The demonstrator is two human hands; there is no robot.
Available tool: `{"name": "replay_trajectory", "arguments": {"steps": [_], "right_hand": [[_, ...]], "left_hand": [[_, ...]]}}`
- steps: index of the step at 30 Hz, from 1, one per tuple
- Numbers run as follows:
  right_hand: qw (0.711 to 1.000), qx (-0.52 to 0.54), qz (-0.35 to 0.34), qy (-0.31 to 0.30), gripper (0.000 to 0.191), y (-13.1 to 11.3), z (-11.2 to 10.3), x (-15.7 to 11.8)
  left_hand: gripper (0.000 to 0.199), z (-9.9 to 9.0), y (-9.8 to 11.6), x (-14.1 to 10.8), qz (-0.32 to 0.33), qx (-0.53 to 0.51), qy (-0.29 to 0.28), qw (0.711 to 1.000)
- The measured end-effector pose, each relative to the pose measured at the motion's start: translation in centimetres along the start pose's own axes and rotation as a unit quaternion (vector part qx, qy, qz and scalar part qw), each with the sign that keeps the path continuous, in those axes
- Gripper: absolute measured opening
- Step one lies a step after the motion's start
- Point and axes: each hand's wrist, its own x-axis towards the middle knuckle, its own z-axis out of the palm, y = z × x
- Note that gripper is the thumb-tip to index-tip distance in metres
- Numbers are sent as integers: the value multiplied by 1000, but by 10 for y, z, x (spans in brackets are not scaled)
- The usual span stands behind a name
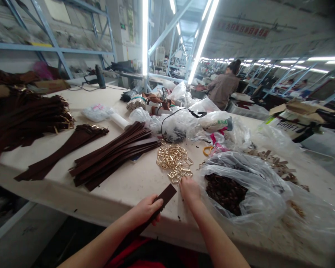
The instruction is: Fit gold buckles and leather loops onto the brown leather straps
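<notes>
My left hand [147,210] is closed around a dark brown leather strap [167,194], whose square end sticks up past the thumb. The rest of that strap runs down toward my lap. At the lower edge of a pile of gold metal buckles [173,158], my right hand [190,190] has its fingers curled down to the table. Whatever is between those fingertips is hidden. Just right of it lies an open clear plastic bag [257,197] holding small dark brown pieces [226,191].
Stacks of brown straps [114,154] spread across the left of the white table [123,201]. Behind the buckles are heaped plastic bags [178,123], a black cord and yellow-handled scissors [208,150]. A cardboard box [298,115] stands at right. Farther back is a person [223,87].
</notes>
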Motion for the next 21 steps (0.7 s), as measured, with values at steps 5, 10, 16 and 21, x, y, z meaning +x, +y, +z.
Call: {"name": "replay_trajectory", "arguments": {"steps": [5,10,16,21], "right_hand": [[999,-35,12,-14,22,-14,8,13],[999,23,35,-12,19,-13,-3,19],[974,226,14,-21,4,-23,-22,-13],[790,593,108,-108,14,-61,-13,-57]], "left_hand": [[41,-2,-2,-4,-8,-8,-2,1000],[42,-3,-7,-6,-2,-26,-13,1000],[45,-12,1,-4,51,-46,75,995],[35,-12,14,1,83,-73,119,987]]}}
